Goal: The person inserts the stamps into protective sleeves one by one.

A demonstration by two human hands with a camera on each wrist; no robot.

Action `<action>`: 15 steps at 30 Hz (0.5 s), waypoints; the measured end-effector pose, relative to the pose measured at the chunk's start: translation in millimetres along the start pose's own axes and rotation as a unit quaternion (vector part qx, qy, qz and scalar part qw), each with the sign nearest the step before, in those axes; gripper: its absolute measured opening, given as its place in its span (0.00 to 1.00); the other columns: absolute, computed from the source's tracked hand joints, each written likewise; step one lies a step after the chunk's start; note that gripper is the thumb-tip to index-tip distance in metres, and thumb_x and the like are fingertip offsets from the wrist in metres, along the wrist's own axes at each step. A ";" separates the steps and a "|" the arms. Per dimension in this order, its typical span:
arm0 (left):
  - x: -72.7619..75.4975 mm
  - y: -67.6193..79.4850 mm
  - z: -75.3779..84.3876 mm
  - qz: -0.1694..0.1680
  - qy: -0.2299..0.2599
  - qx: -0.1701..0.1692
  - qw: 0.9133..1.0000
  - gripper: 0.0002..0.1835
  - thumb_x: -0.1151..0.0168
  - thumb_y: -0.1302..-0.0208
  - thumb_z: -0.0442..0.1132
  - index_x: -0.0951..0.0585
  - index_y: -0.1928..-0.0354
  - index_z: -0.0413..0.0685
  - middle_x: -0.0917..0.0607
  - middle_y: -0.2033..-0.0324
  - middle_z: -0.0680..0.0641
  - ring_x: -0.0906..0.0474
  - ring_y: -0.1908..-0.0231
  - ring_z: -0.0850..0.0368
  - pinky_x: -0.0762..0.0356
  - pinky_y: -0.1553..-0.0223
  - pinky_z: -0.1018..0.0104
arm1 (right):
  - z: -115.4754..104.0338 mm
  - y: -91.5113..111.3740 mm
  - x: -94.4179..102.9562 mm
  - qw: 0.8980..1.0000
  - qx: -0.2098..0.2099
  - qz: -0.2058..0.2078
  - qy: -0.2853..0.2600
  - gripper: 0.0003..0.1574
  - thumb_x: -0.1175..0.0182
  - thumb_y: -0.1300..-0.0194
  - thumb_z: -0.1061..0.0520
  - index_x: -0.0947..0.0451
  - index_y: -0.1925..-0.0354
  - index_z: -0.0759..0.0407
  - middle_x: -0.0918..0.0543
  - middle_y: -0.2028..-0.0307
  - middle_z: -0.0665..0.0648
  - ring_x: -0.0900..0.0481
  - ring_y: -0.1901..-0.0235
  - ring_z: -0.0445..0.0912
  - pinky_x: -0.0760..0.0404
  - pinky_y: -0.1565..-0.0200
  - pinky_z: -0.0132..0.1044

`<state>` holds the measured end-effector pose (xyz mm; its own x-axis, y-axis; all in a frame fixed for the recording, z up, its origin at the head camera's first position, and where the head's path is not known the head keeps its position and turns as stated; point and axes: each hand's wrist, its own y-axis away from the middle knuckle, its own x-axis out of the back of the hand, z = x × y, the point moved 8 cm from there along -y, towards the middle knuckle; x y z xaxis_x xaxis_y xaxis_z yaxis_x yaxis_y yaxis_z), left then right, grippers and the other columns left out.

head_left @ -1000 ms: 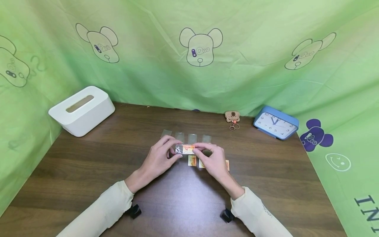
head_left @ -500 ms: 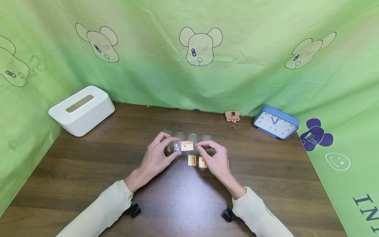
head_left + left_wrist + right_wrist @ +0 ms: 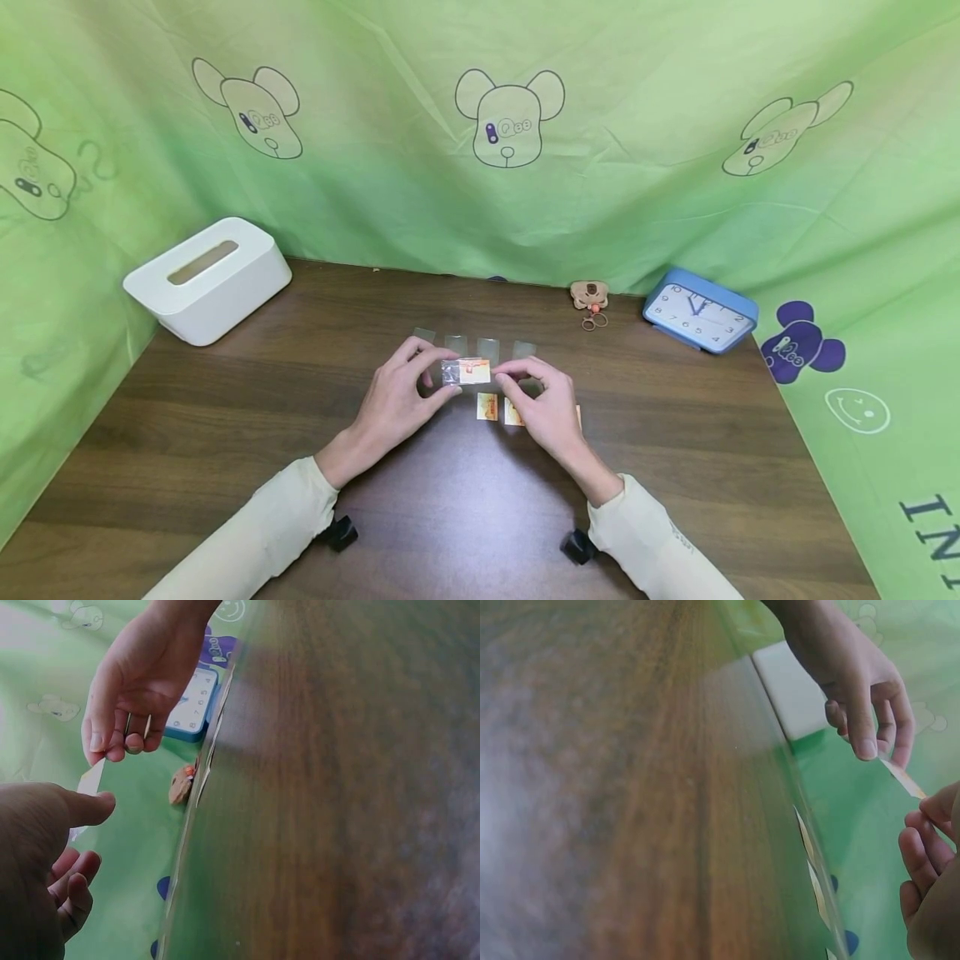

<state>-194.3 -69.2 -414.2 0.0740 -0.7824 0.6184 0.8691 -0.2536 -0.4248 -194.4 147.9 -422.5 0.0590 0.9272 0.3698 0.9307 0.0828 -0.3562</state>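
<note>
Centre in the head view, a clear plastic sleeve [image 3: 451, 372] is held above the table, with a small orange-and-white card [image 3: 476, 372] showing along its right part. My left hand [image 3: 397, 392] grips the sleeve's left end between thumb and fingers. At the other end, the thumb and index finger of my right hand [image 3: 542, 402] pinch the tip; whether they also catch the card is hidden. Seen edge-on in the right wrist view, the card [image 3: 904, 778] spans the two hands. Below lie more small orange cards [image 3: 487, 407], partly covered by the right hand.
Several clear sleeves [image 3: 488, 348] lie in a row behind the hands. A white tissue box [image 3: 217, 287] stands at back left. A brown bear keyring [image 3: 588, 295] and a blue clock [image 3: 701, 310] sit at back right, before a green curtain [image 3: 375, 208].
The sleeve and card have risen slightly away from the body. My right thumb has shifted off the card's face to its right edge, and the right hand moved slightly right.
</note>
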 end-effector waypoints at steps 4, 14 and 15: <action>-0.7 0.2 1.6 -0.002 0.002 -0.003 1.000 0.24 0.11 0.42 0.37 0.09 0.43 0.51 0.17 0.55 0.50 0.23 0.68 0.60 0.25 0.69 0.67 | 0.3 0.4 -1.7 1.000 0.002 -0.004 -0.004 0.05 0.24 0.30 0.64 0.06 0.57 0.56 0.06 0.61 0.51 0.14 0.59 0.42 0.15 0.48 0.47; -1.9 1.3 5.4 0.004 -0.006 -0.023 1.000 0.25 0.11 0.44 0.38 0.10 0.44 0.50 0.16 0.56 0.47 0.22 0.69 0.57 0.26 0.69 0.67 | -2.4 1.2 -6.7 1.000 0.012 -0.021 -0.016 0.05 0.25 0.29 0.65 0.06 0.56 0.57 0.07 0.61 0.57 0.14 0.60 0.42 0.15 0.50 0.47; -1.9 1.5 5.7 0.004 -0.006 -0.025 1.000 0.25 0.10 0.44 0.38 0.10 0.44 0.50 0.16 0.56 0.47 0.21 0.69 0.57 0.26 0.70 0.67 | -2.1 1.3 -7.1 1.000 0.014 -0.021 -0.017 0.06 0.26 0.29 0.65 0.06 0.56 0.57 0.07 0.61 0.57 0.14 0.60 0.42 0.15 0.51 0.47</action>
<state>-190.3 -64.8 -412.2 0.0878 -0.7776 0.6226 0.8432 -0.2748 -0.4621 -192.8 140.6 -423.7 0.0063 0.9347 0.3554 0.9218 0.1323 -0.3644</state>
